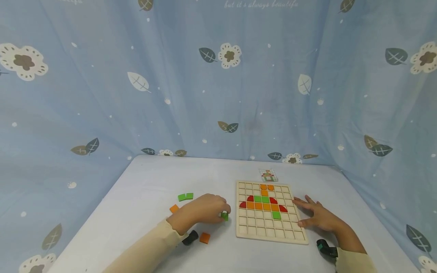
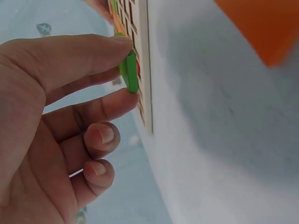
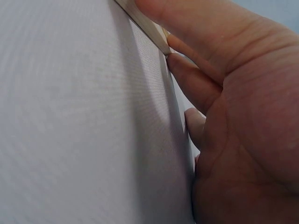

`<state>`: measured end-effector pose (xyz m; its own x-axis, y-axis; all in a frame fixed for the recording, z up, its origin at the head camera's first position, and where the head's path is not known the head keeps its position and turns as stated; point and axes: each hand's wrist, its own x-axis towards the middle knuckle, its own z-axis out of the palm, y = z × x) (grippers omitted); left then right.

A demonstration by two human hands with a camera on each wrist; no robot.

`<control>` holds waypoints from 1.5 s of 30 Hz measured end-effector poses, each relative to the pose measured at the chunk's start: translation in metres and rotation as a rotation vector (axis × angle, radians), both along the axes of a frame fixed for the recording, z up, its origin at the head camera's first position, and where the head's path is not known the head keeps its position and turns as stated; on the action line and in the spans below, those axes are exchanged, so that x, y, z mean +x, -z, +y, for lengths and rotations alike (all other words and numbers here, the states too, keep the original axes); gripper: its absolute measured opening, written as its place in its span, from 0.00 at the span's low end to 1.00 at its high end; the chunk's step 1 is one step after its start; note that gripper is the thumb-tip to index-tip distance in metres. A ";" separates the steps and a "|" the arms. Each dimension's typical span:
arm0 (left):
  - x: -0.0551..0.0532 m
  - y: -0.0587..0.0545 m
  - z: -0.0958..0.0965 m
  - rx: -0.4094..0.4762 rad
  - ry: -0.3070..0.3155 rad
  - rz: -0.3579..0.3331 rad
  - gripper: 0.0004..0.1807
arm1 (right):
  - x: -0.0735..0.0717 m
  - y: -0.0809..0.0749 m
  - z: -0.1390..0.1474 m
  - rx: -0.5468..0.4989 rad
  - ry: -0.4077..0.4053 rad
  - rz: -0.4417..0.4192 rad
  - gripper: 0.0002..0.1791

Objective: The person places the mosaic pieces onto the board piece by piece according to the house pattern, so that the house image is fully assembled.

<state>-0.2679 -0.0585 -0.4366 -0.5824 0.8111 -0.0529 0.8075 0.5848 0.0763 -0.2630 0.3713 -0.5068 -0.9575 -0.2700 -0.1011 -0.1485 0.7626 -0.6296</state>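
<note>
Between thumb and forefinger, my left hand (image 1: 204,208) pinches a green square tile (image 2: 131,72), just left of the wooden grid board (image 1: 259,230). Its other fingers curl loosely beneath in the left wrist view. On the board lie orange tiles (image 1: 258,206), green tiles (image 1: 265,199), a lone green square (image 1: 276,215) lower down, red rounded pieces (image 1: 282,208) and two orange discs (image 1: 271,187) at the top. My right hand (image 1: 319,217) rests at the board's right edge with fingers spread, thumb and fingertips at the rim.
Left of the board, two green tiles (image 1: 186,196) and an orange tile (image 1: 174,208) lie on the white table (image 1: 153,178). Another orange tile (image 1: 205,238) is nearer the front. Behind the board lies a small pattern card (image 1: 268,175). A blue curtain (image 1: 177,94) hangs behind.
</note>
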 end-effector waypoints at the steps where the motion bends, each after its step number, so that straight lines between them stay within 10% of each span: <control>1: -0.001 0.000 0.002 0.000 0.004 0.000 0.11 | 0.000 0.000 0.000 -0.004 -0.001 0.000 0.52; 21: -0.012 0.000 0.076 0.024 0.087 0.032 0.11 | 0.003 -0.004 0.000 0.018 -0.004 0.009 0.51; 45: -0.009 0.002 0.121 0.035 0.111 -0.038 0.12 | 0.000 -0.002 0.000 0.005 -0.007 -0.005 0.52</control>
<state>-0.2773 0.0627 -0.4384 -0.4873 0.8721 -0.0438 0.8632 0.4887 0.1272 -0.2629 0.3715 -0.5044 -0.9550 -0.2764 -0.1075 -0.1508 0.7645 -0.6267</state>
